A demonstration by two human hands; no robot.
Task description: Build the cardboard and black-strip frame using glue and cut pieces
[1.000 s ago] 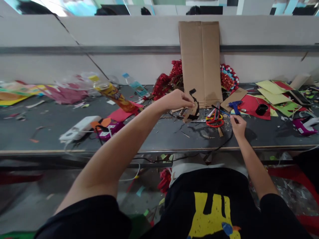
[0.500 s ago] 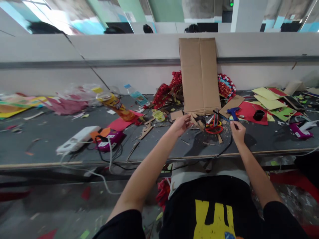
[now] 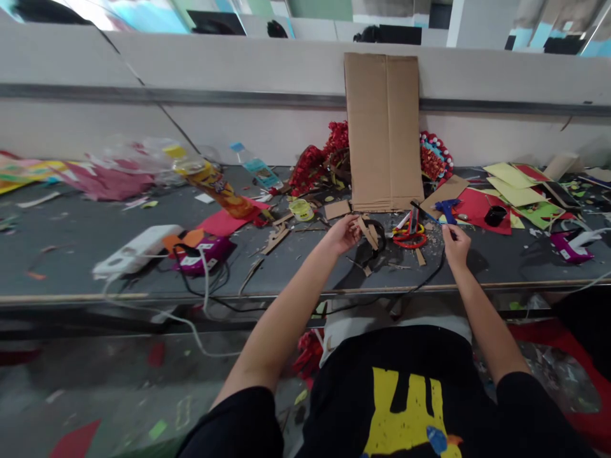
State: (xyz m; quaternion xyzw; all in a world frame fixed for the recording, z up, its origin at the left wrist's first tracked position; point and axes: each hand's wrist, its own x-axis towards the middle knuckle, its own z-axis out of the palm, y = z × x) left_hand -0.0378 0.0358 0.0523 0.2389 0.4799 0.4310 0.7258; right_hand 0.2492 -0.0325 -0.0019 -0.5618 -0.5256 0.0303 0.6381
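Observation:
My left hand [image 3: 344,234] is closed on a bent strip of cardboard [image 3: 367,233] with a dark curved band along its right side. My right hand [image 3: 456,245] pinches a thin dark stick-shaped tool [image 3: 426,213], its far end pointing left; its kind is hard to tell. Between my hands lie scissors [image 3: 416,243] with red and yellow handles. A blue glue gun [image 3: 447,210] rests just beyond my right hand. Behind the scissors a tall cardboard panel [image 3: 384,133] leans upright against the partition.
An orange drink bottle [image 3: 217,187], a clear bottle [image 3: 258,168], a white power strip [image 3: 138,249] and a purple box [image 3: 203,256] stand left. Red paper [image 3: 472,207] and a black cup [image 3: 495,216] lie right. A black cable [image 3: 424,289] hangs near the table edge.
My left hand has drawn slightly left with the cardboard strip, which is turned so its dark band shows more. My right hand keeps its pinch on the thin tool. The view has tilted down.

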